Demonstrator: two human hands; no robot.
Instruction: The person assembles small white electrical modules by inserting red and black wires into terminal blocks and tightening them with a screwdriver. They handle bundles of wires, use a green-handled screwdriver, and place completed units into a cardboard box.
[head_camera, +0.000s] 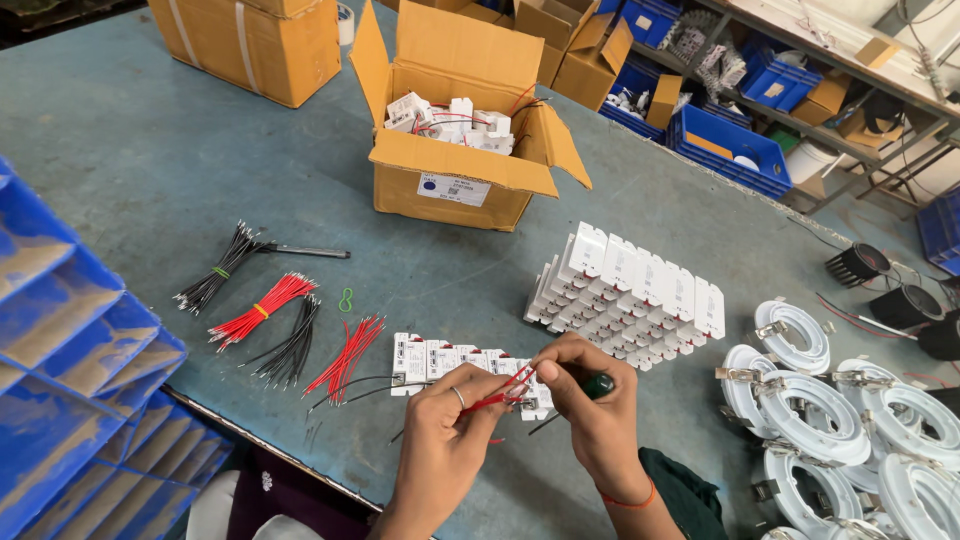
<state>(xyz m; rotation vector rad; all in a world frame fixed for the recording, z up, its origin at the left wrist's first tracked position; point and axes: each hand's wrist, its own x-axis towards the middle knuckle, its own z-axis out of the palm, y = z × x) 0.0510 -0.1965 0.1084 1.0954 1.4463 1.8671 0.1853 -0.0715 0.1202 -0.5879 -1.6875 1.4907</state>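
Observation:
My left hand (440, 440) pinches red wires (497, 399) against a small white plastic module (535, 398) at the end of a row of white modules (440, 358) on the table. My right hand (590, 400) grips a dark green-handled screwdriver (598, 385), its tip at the same module. A ring sits on a left finger and an orange band on the right wrist. Loose red wires (347, 356) and black wires (292, 346) lie to the left of the row.
A stack of white modules (630, 292) stands behind my hands. An open cardboard box (460, 180) holds more modules. White round lamp rings (850, 410) lie right. Blue bins (70, 360) stand left. Bundled red wires (258, 311) and black wires (215, 270) lie nearby.

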